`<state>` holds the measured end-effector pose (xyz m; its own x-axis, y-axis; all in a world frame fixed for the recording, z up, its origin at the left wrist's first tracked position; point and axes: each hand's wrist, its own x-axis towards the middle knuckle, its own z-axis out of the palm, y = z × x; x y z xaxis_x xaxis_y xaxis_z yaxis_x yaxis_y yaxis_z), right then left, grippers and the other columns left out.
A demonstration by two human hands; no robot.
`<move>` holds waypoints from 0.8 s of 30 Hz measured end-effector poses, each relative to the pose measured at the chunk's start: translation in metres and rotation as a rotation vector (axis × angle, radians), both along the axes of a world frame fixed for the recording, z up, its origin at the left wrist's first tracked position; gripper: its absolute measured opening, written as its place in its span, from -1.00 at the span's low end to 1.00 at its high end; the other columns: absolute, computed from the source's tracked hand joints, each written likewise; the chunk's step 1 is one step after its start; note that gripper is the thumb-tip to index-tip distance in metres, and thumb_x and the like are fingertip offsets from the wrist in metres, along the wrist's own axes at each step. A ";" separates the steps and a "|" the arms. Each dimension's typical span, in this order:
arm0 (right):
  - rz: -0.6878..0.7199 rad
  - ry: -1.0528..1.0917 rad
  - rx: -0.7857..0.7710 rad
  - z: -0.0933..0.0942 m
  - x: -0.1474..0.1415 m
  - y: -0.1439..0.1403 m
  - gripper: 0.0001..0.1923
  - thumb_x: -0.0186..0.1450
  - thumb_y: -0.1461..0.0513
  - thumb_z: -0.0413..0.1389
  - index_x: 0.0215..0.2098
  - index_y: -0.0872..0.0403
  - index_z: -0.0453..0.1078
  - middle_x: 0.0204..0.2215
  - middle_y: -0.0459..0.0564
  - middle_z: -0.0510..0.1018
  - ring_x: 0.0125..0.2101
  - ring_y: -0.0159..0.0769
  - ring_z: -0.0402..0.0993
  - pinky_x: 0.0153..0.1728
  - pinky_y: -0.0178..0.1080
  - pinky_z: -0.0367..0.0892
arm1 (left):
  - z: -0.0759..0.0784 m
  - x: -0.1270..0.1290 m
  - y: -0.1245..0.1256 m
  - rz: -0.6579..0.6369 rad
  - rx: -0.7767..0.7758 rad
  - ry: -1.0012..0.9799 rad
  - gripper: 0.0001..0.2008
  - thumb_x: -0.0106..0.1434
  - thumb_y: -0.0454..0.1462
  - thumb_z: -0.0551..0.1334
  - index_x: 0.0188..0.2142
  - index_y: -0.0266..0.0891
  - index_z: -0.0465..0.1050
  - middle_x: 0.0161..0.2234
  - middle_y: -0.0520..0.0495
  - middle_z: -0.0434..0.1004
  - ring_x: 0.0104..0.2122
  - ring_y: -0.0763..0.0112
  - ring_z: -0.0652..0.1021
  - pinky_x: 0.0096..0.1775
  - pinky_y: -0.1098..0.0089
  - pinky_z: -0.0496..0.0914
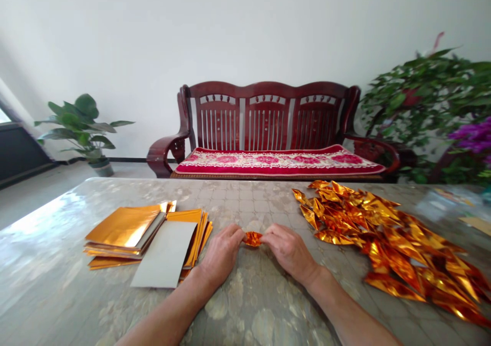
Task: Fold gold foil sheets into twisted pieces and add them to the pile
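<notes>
Between my two hands, just above or on the table, is a small folded piece of shiny gold-orange foil paper (pixel 253 239). My left hand (pixel 225 246) pinches its left end, and my right hand (pixel 286 246) pinches its right end. The fingertips partly hide both ends. Left of my left hand lies a stack of gold foil sheets (pixel 118 226), with a pale grey sheet (pixel 166 254) face up over more foil sheets. To the right is a spread heap of folded gold foil pieces (pixel 383 238), pointed at their ends.
A patterned grey cover lies over the table (pixel 245 305). Clear plastic wrapping (pixel 447 202) rests at the far right. Behind the table stands a dark red wooden bench (pixel 264 123) with a red floral cushion (pixel 276 161). Potted plants (pixel 86 126) flank it.
</notes>
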<state>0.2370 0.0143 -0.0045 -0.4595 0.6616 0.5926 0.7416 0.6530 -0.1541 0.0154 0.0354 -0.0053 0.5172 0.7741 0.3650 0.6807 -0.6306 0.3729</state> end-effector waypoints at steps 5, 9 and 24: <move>-0.011 0.011 0.006 0.003 0.003 0.000 -0.74 0.44 0.30 -0.03 -0.28 0.03 0.50 -0.39 -0.04 0.50 -0.34 -0.34 0.43 -0.32 -0.32 0.30 | 0.000 -0.001 0.000 -0.003 0.039 0.001 -0.75 0.39 -0.37 0.04 -0.23 -0.14 0.50 -0.24 -0.03 0.52 -0.23 0.39 0.52 -0.18 0.42 0.37; -0.035 -0.009 0.011 0.004 0.004 0.000 -0.76 0.43 0.30 0.00 -0.30 0.03 0.50 -0.39 -0.05 0.50 -0.35 -0.35 0.44 -0.34 -0.33 0.28 | -0.001 -0.001 0.002 0.002 0.044 -0.021 -0.75 0.37 -0.38 0.07 -0.26 -0.16 0.52 -0.25 -0.04 0.53 -0.23 0.38 0.52 -0.16 0.41 0.38; 0.013 0.098 0.006 -0.002 0.006 0.001 -0.72 0.39 0.37 0.00 -0.20 0.00 0.55 -0.33 -0.04 0.57 -0.31 -0.35 0.50 -0.29 -0.34 0.37 | -0.006 0.000 0.002 0.021 0.037 -0.197 -0.79 0.37 -0.37 0.11 -0.26 -0.16 0.53 -0.27 -0.04 0.55 -0.23 0.38 0.54 -0.16 0.42 0.41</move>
<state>0.2430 0.0152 -0.0060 -0.4077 0.6520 0.6393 0.7144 0.6638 -0.2214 0.0155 0.0373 -0.0116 0.4168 0.7685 0.4854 0.6102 -0.6324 0.4772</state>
